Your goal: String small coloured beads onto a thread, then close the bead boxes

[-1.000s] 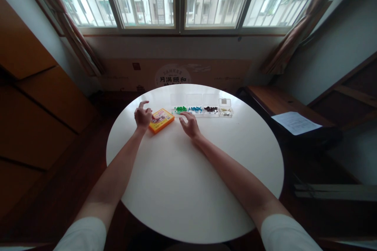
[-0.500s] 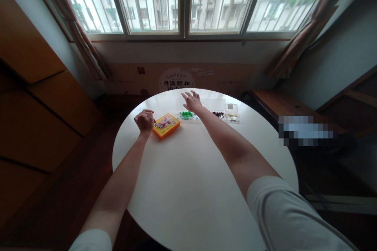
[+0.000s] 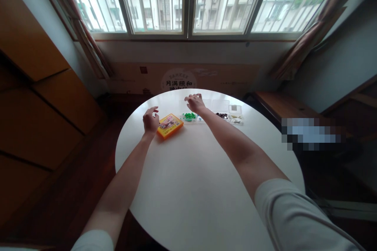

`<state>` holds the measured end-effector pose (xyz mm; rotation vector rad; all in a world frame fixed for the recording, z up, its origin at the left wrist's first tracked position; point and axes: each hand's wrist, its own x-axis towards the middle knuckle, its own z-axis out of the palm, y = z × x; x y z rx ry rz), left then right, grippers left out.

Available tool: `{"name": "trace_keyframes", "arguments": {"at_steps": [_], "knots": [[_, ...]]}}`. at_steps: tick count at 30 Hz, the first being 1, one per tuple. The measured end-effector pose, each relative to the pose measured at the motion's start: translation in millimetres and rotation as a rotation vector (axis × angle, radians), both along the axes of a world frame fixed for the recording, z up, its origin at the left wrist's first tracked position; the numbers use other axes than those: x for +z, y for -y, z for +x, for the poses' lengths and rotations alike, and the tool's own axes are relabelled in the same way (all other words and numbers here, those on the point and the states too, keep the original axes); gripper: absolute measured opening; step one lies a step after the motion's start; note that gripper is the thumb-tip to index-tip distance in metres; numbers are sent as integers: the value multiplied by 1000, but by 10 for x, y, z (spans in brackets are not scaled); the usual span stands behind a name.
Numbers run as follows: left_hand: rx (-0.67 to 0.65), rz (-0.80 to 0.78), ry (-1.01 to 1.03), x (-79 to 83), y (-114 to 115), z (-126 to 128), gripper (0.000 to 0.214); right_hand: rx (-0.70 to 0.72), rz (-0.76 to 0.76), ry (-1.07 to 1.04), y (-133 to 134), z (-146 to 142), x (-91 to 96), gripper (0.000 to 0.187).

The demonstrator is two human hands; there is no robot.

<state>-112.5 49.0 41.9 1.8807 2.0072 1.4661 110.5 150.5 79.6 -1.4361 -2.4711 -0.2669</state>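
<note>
On the round white table [image 3: 188,188] lies a flat orange box [image 3: 170,125] with a printed lid. My left hand [image 3: 150,120] hovers just left of it, fingers curled loosely apart and holding nothing. Behind it runs a row of clear plastic compartments [image 3: 224,110] with raised lids, holding green [image 3: 189,116], blue, dark and pale small pieces. My right hand [image 3: 194,103] reaches over the left part of that row, above the green and blue pieces, fingers spread and bent downward with nothing visibly in them.
A window with bars fills the far wall, curtains at both sides. A cardboard panel with printed characters [image 3: 179,82] leans behind the table. Wooden cabinets [image 3: 38,98] stand left; a dark bench [image 3: 282,106] with a blurred-out item stands right.
My right hand went from the table near the orange box out to the row of compartments and now dips lower over it. My left hand went from a fist to loosely parted fingers.
</note>
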Motion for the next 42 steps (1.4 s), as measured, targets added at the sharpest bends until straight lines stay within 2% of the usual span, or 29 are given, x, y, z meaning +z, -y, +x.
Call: {"name": "trace_keyframes", "arguments": {"at_steps": [3, 7, 11, 14, 16, 18, 21, 25, 30, 33, 39, 42], "knots": [[-28, 7, -19, -65, -4, -11, 48, 43, 47, 17, 167, 51, 15, 29], [-60, -8, -103, -93, 24, 31, 42, 78, 58, 45, 355, 75, 6, 29], [-112, -35, -162, -82, 40, 93, 33, 126, 5, 34, 475, 88, -88, 29], [-215, -105, -215, -100, 37, 147, 28, 204, -33, -1, 555, 133, -188, 28], [-306, -168, -307, -118, 42, 184, 34, 250, -45, -8, 600, 176, -237, 31], [-374, -236, -414, -123, 59, 206, 52, 290, -55, 6, 631, 216, -266, 34], [-410, -346, -486, -95, 98, 181, 76, 320, -61, 46, 657, 251, -305, 39], [-322, -423, -475, -43, 117, 72, 82, 294, -74, 78, 704, 247, -395, 48], [-190, -502, -442, -46, 94, -21, 82, 230, -89, 67, 749, 228, -461, 48], [-102, -564, -418, -58, 78, -58, 84, 226, -106, 75, 724, 225, -440, 45], [-110, -576, -408, -40, 44, -117, 85, 179, -167, -23, 687, 233, -347, 45], [-62, -552, -388, -22, 54, -136, 83, 172, -198, -30, 702, 244, -286, 44]]}}
